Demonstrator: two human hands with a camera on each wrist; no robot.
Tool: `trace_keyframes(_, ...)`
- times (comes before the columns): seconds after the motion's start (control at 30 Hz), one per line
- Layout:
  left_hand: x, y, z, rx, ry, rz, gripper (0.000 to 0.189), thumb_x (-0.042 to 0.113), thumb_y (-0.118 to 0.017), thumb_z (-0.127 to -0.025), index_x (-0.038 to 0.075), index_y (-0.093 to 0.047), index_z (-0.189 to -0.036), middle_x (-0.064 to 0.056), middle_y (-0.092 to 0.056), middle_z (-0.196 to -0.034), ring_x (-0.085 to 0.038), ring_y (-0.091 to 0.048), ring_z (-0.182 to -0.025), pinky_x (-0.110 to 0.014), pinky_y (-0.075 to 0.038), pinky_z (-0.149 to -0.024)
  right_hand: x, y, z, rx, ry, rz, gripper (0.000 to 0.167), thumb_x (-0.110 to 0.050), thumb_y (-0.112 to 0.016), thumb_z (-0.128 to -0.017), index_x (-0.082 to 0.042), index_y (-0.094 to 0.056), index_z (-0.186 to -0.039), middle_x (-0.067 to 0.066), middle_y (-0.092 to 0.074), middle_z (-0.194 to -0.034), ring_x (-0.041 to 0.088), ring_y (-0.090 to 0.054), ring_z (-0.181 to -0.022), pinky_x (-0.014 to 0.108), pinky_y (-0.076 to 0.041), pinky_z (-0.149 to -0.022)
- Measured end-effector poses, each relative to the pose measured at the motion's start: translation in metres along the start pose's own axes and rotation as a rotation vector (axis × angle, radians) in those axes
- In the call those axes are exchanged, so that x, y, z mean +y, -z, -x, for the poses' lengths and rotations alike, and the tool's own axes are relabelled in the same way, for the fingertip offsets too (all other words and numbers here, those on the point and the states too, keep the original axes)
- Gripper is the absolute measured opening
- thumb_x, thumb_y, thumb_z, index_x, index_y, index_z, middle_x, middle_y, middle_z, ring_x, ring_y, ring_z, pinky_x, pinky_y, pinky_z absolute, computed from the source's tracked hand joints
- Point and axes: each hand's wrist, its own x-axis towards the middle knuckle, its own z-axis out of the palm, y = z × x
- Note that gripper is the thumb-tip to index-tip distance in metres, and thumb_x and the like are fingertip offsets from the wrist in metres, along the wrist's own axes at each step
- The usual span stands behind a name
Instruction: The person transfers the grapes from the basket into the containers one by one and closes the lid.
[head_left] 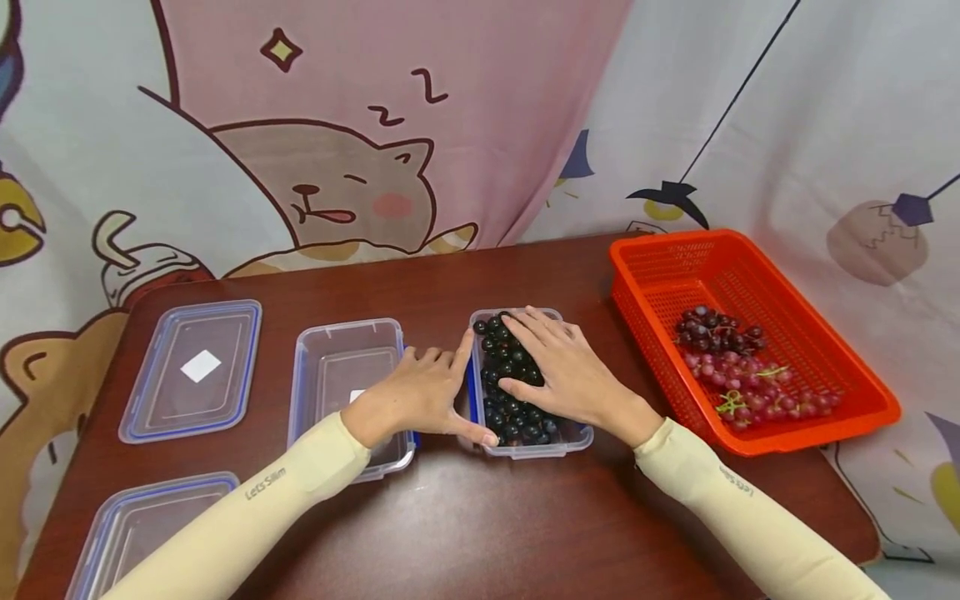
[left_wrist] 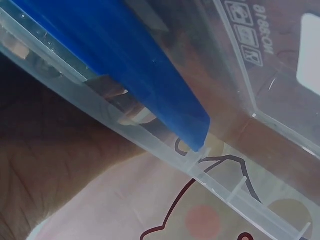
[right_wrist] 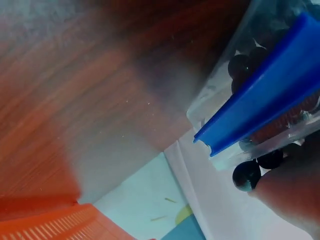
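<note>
Dark grapes [head_left: 513, 408] fill a clear plastic container [head_left: 525, 451] with blue side clips. My right hand [head_left: 573, 379] lies over the grapes, fingers extended across the container's right part. In the right wrist view, dark grapes [right_wrist: 247, 175] show beside a fingertip, above the rim. My left hand [head_left: 420, 396] is at the container's left side, thumb and index finger stretched apart along that edge. Its palm and wrist overlap a second clear container [head_left: 352, 327], which has a white label inside.
An orange-red plastic basket [head_left: 633, 308] stands at the right, holding a dark red grape bunch [head_left: 716, 331] and pink-red grapes [head_left: 757, 387]. Two clear lids with blue seals, one far [head_left: 191, 371] and one near [head_left: 161, 521], lie at the left. A patterned curtain [head_left: 510, 100] hangs behind the table.
</note>
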Motion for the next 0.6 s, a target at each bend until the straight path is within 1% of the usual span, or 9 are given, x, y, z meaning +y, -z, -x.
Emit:
trace_keyframes(0.17, -0.001, -0.001, -0.001, 0.012, -0.006, -0.005, 0.155, 0.1, -0.062, -0.075, 0.0, 0.004, -0.173, -0.024, -0.05, -0.162, -0.045, -0.047, -0.147, -0.074, -0.031, -0.117, -0.001, 0.003, 0.001, -0.053, -0.004, 0.035, 0.094, -0.073, -0.053, -0.104, -0.013, -0.031, -0.174, 0.009, -0.037, -0.174, 0.032, -0.02, -0.165, 0.067, -0.027, -0.121)
trace_keyframes(0.27, 0.001, -0.002, -0.002, 0.018, -0.016, -0.001, 0.156, 0.1, -0.063, -0.075, -0.002, 0.004, -0.172, -0.024, -0.05, -0.162, -0.045, -0.048, -0.146, -0.074, -0.032, -0.116, -0.004, 0.005, 0.002, -0.095, -0.006, 0.027, 0.091, -0.071, -0.052, -0.106, -0.013, -0.033, -0.173, 0.01, -0.036, -0.174, 0.031, -0.016, -0.166, 0.068, -0.023, -0.123)
trace_keyframes(0.33, 0.002, -0.003, -0.001, 0.017, -0.02, 0.004, 0.157, 0.099, -0.065, -0.074, -0.004, 0.003, -0.172, -0.026, -0.051, -0.161, -0.046, -0.049, -0.146, -0.074, -0.032, -0.116, -0.008, 0.005, 0.003, -0.135, -0.01, 0.018, 0.093, -0.072, -0.048, -0.106, -0.011, -0.029, -0.173, 0.012, -0.029, -0.177, 0.033, -0.011, -0.166, 0.069, -0.021, -0.124)
trace_keyframes(0.4, 0.003, -0.005, -0.001, 0.012, -0.019, 0.01, 0.158, 0.099, -0.065, -0.074, -0.004, 0.003, -0.172, -0.026, -0.051, -0.16, -0.046, -0.049, -0.145, -0.074, -0.032, -0.116, -0.014, 0.003, 0.005, -0.176, -0.021, -0.01, 0.097, -0.074, -0.045, -0.106, -0.008, -0.023, -0.174, 0.014, -0.02, -0.179, 0.035, -0.006, -0.167, 0.068, -0.019, -0.126)
trace_keyframes(0.5, 0.006, -0.006, -0.001, 0.011, -0.017, 0.021, 0.158, 0.099, -0.066, -0.074, -0.005, 0.004, -0.171, -0.026, -0.052, -0.16, -0.046, -0.049, -0.145, -0.074, -0.032, -0.116, -0.024, -0.001, 0.008, -0.226, -0.064, -0.077, 0.106, -0.078, -0.042, -0.104, -0.004, -0.012, -0.175, 0.017, -0.007, -0.181, 0.035, 0.002, -0.167, 0.068, -0.012, -0.127)
trace_keyframes(0.6, 0.007, -0.006, -0.001, 0.014, -0.012, 0.02, 0.159, 0.098, -0.066, -0.074, -0.005, 0.005, -0.171, -0.026, -0.051, -0.16, -0.046, -0.048, -0.146, -0.074, -0.032, -0.116, -0.032, -0.004, 0.008, -0.223, -0.11, -0.151, 0.109, -0.078, -0.044, -0.103, -0.004, -0.008, -0.175, 0.018, -0.001, -0.181, 0.033, 0.007, -0.166, 0.069, -0.007, -0.127)
